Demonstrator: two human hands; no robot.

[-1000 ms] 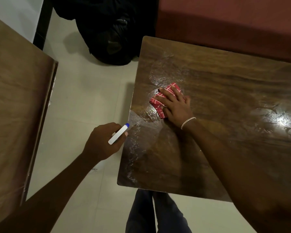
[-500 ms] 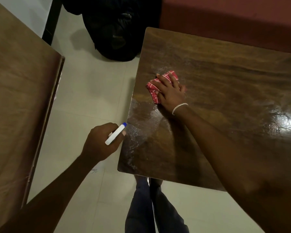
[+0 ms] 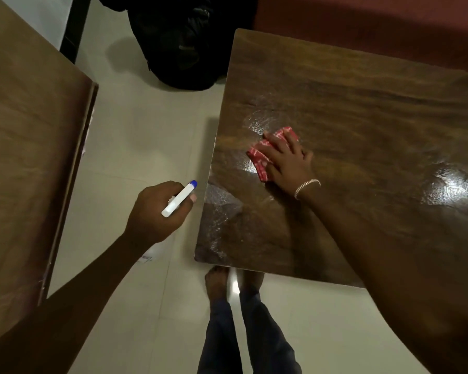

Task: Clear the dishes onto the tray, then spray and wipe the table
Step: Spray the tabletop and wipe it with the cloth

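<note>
A dark wooden table (image 3: 362,109) fills the right side of the view, its left part wet and shiny. My right hand (image 3: 287,161) presses flat on a red patterned cloth (image 3: 260,157) near the table's left edge, fingers spread over it. My left hand (image 3: 157,209) hovers over the floor just left of the table, gripping a white spray bottle with a blue tip (image 3: 179,198); most of the bottle is hidden under the hand. No dishes or tray are in view.
A second wooden surface (image 3: 30,157) stands at the left across a strip of pale tiled floor (image 3: 146,136). A black bag (image 3: 179,41) lies on the floor at the top. A dark red seat (image 3: 376,25) runs behind the table. My legs (image 3: 243,327) stand at the table's near corner.
My right hand slid the cloth away along the table's left part, then back toward me and slightly right. The left hand with the spray bottle stayed beside the table edge.
</note>
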